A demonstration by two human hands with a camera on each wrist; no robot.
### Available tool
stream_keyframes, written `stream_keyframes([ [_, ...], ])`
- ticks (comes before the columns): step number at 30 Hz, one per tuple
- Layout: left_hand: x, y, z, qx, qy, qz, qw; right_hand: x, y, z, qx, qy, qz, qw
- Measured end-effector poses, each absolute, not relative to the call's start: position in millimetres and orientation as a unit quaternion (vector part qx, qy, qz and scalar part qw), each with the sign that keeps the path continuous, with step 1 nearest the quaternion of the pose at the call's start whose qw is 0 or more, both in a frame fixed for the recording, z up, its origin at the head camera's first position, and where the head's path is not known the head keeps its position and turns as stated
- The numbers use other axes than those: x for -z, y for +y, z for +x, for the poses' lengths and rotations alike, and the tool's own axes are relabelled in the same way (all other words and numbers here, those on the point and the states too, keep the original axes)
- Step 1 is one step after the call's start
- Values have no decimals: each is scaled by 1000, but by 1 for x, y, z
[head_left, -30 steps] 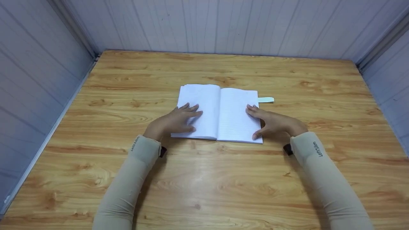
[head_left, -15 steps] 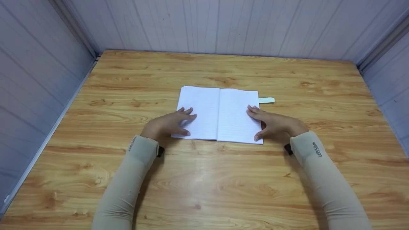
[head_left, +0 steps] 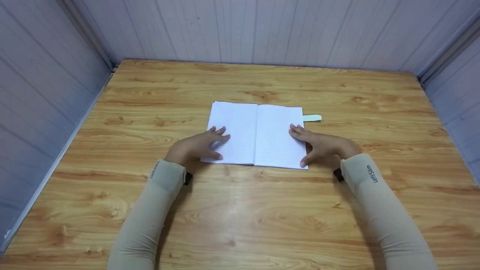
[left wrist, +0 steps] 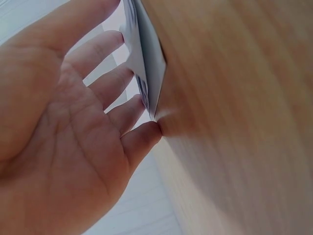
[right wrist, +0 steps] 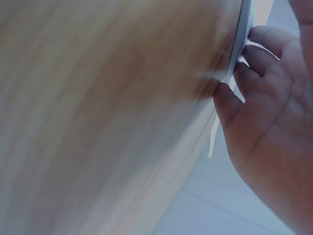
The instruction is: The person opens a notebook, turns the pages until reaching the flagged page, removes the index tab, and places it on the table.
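Note:
A notebook (head_left: 277, 138) with ruled white pages lies spread flat on the wooden table in the head view. My left hand (head_left: 198, 145) rests on the outer part of its left page, fingers spread. On the opposite side my right hand (head_left: 322, 144) touches the right page's outer edge, thumb near the lower corner. A pale green strip (head_left: 312, 118) sticks out past the right edge. In the left wrist view, the fingertips (left wrist: 146, 132) meet the edge of the pages (left wrist: 142, 54), which stand slightly fanned. The right wrist view has the fingertips (right wrist: 222, 90) along the notebook's thin edge (right wrist: 239, 44).
The wood-grain table (head_left: 232, 217) extends on all sides of the notebook. Pale panelled walls (head_left: 240, 30) border it at the back, left and right. A dark wrist-worn device (head_left: 188, 178) shows below the left wrist, another (head_left: 338, 174) below the right.
My left hand has drawn back leftward toward the page's outer edge. The left page, bulging earlier, now lies flatter. My right hand has stayed nearly still.

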State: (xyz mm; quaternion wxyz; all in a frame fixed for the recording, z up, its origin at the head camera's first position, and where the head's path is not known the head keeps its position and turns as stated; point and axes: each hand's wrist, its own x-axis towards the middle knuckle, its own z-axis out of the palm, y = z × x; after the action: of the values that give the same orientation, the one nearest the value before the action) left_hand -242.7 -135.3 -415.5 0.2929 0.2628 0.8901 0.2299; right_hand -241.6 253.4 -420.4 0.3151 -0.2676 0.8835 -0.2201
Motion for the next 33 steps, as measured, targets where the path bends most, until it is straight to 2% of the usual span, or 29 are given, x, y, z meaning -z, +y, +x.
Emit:
stream_keyframes([
  [16,417,-133,-243,-236,893,241,297,420,252,-240,223,885,-265,311],
  [33,416,-133,-243,-234,889,259,295,420,252,-238,228,887,-260,305],
])
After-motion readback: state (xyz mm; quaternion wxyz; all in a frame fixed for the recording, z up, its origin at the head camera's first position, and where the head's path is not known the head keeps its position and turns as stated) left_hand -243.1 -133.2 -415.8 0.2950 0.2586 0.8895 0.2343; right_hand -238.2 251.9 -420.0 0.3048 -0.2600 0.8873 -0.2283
